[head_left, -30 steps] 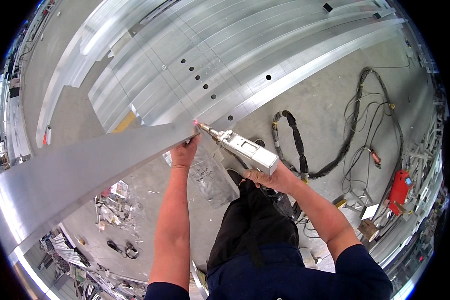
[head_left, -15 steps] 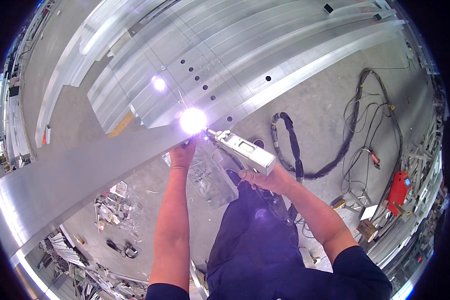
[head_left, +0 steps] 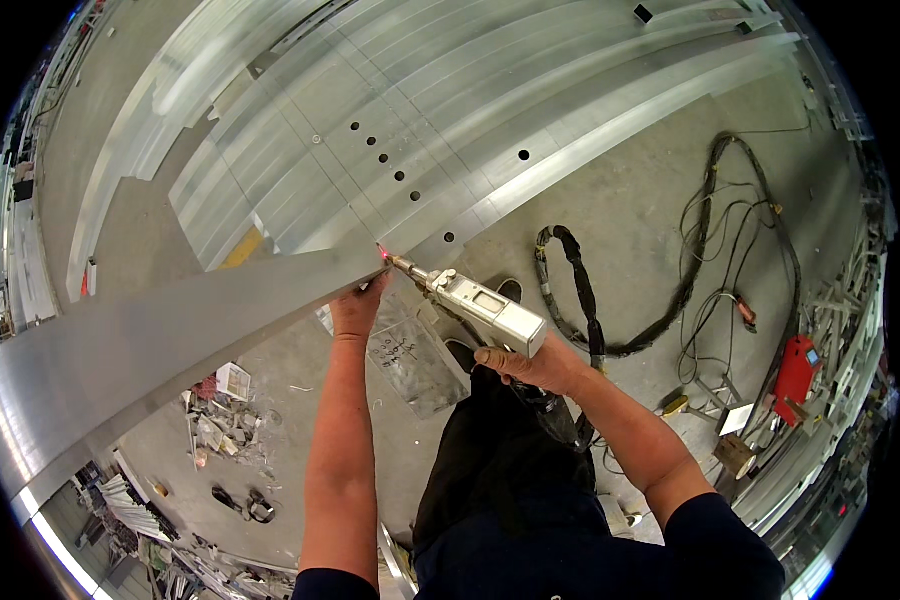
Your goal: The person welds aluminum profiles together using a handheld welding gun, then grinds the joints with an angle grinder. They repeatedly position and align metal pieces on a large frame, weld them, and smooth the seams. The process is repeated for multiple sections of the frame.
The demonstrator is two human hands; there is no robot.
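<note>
My right hand [head_left: 532, 366] is wrapped round the handle of a silver hand-held laser welding gun [head_left: 490, 310]. The gun's slim nozzle tip meets the end corner of a long grey metal beam [head_left: 200, 310], where a small red light spot glows. Just below that corner, my left hand [head_left: 355, 308] grips the beam's lower edge, its fingertips partly hidden and very close to the nozzle. Beyond the tip lies a row of wide metal panels [head_left: 470, 120], several of them with round dark holes.
A black sheathed cable [head_left: 660, 340] loops across the floor at right, near a red box-shaped machine [head_left: 797, 378]. Under my arms lies a marked metal plate [head_left: 417, 365]. Metal scraps [head_left: 225, 430] are heaped at left, with a dark strap [head_left: 245, 503] nearby.
The bright white-violet welding flash at the nozzle has gone out, leaving a small red spot. Both hands and the gun stay almost in place.
</note>
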